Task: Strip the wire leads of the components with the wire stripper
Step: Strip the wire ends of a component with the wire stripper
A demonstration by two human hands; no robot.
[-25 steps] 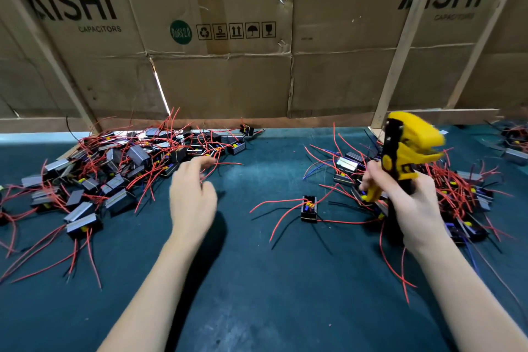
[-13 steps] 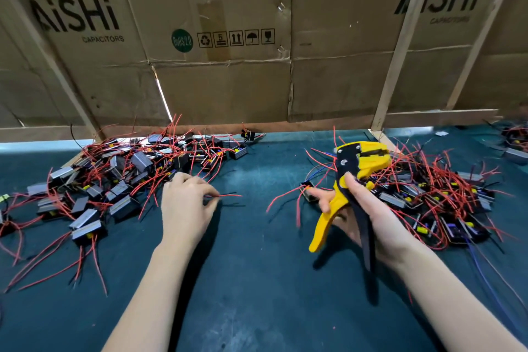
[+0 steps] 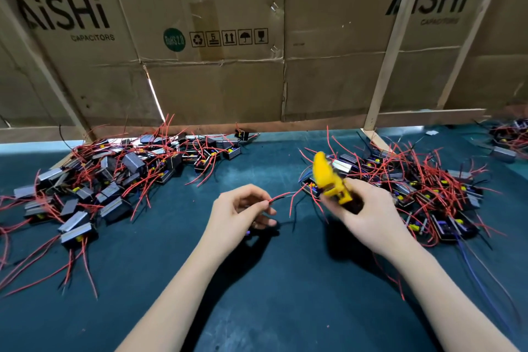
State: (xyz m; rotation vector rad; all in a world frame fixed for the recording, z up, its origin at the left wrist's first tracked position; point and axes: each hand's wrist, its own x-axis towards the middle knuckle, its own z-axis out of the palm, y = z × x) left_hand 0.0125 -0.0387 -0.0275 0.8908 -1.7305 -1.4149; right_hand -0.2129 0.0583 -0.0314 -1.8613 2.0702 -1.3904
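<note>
My right hand (image 3: 368, 217) grips the yellow and black wire stripper (image 3: 328, 177), blurred, its yellow head tilted up and left near the right pile. My left hand (image 3: 237, 214) pinches a red wire lead (image 3: 281, 196) between thumb and fingers at mid-table. That lead runs right toward the stripper, its far end looking bare. A small dark component seems tucked under the left hand's lower fingers, mostly hidden. One pile of black components with red leads (image 3: 114, 177) lies at the left, another pile (image 3: 423, 183) at the right behind the right hand.
A dark green mat (image 3: 271, 280) covers the table. Cardboard sheets (image 3: 217, 71) on wooden slats (image 3: 397, 46) wall off the back. More components (image 3: 508, 140) lie at the far right edge. Blue and black loose wires (image 3: 483, 280) trail beside my right forearm.
My left hand has moved from the left pile to the middle and now pinches a red lead. My right hand has turned the stripper and brought it to that lead.
</note>
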